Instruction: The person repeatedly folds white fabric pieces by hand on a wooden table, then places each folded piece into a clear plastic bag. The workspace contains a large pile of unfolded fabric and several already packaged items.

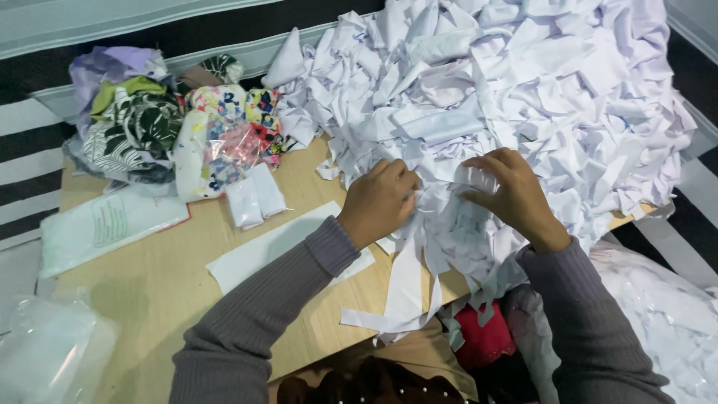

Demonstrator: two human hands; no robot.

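A big heap of white fabric strips and scraps (pixel 516 90) covers the right half of a light wooden table (pixel 164 284). My left hand (pixel 379 200) rests on the heap's near edge with its fingers curled into the strips. My right hand (pixel 512 193) is beside it, fingers pinching white fabric at the same edge. Long white strips (pixel 407 288) hang from under my hands over the table's front edge. Both arms wear grey ribbed sleeves.
Colourful patterned fabric pieces (pixel 164 127) are piled at the back left. A folded white piece (pixel 256 196), a flat white strip (pixel 262 251) and a clear bag with paper (pixel 105 224) lie on the table. A plastic bag (pixel 45 352) sits bottom left, white cloth (pixel 673 314) bottom right.
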